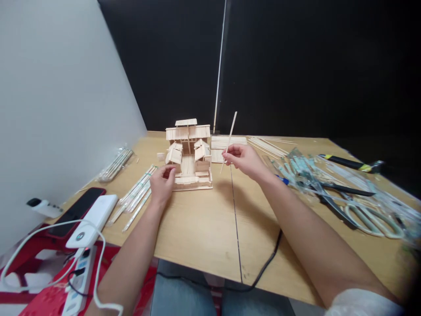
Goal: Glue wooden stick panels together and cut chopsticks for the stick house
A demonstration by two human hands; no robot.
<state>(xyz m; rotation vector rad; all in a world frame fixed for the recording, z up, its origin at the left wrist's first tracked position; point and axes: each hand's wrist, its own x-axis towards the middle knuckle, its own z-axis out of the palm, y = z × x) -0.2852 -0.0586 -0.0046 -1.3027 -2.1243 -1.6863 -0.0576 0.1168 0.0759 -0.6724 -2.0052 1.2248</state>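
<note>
A model house (188,164) built of thin wooden sticks stands upright on the table, with tiered roofs and a low front wall. My left hand (162,182) is at its front left corner, thumb and fingers closed on the edge there; the exact contact is partly hidden by the fingers. To the right of the model, my right hand (243,159) pinches a thin wooden stick (232,127) between thumb and fingers. The stick points up and slightly right, held above the table and apart from the model.
Wrapped stick bundles (136,193) and a clear bag of sticks (116,164) lie left. Flat stick panels (226,142) and loose sticks (268,146) are behind my right hand. Scissors (371,219), a utility knife (345,162) and plastic wrappers crowd the right. A black cable (269,259) crosses the front edge.
</note>
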